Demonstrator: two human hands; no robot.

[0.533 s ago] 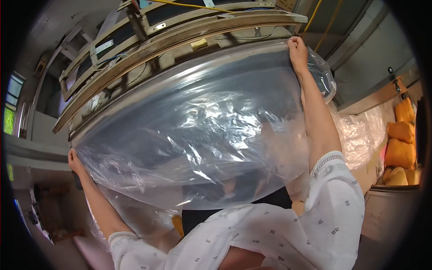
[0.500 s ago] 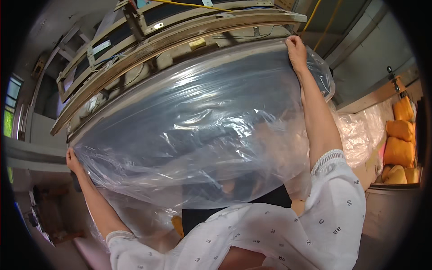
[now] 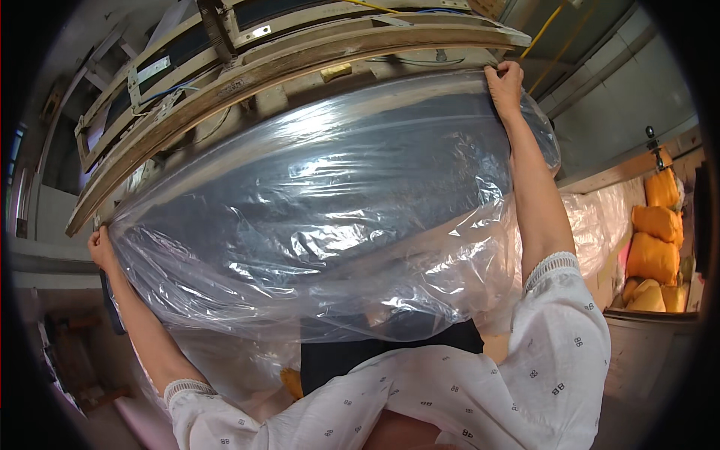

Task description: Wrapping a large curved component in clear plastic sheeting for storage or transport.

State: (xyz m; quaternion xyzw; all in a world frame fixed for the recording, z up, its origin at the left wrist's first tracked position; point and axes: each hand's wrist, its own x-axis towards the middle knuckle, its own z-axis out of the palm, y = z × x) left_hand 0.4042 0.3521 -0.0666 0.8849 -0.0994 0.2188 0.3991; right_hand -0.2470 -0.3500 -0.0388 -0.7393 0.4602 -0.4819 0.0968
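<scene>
A wide sheet of clear plastic film (image 3: 322,180) stretches between my two hands, its far edge pulled taut and its near part hanging in shiny wrinkles toward my lap. At the far left corner, my left hand (image 3: 100,246) pinches the film's edge. My right hand (image 3: 507,84) grips the far right corner, fingers closed on it beside the end of a wooden bar. Through the film a dark flat surface shows dimly. Just beyond the film's far edge runs a long wooden bar (image 3: 300,64), part of a frame with metal brackets.
To the right, orange bundles (image 3: 652,255) sit stacked in an open box, and more crumpled clear film (image 3: 596,225) lies beside them. A yellow cord (image 3: 544,34) hangs at the upper right. A small yellow block (image 3: 336,72) sits behind the wooden bar.
My left hand has moved outward to the left and slightly farther away, spreading the film wider. The right hand has shifted a little to the right, still gripping its corner.
</scene>
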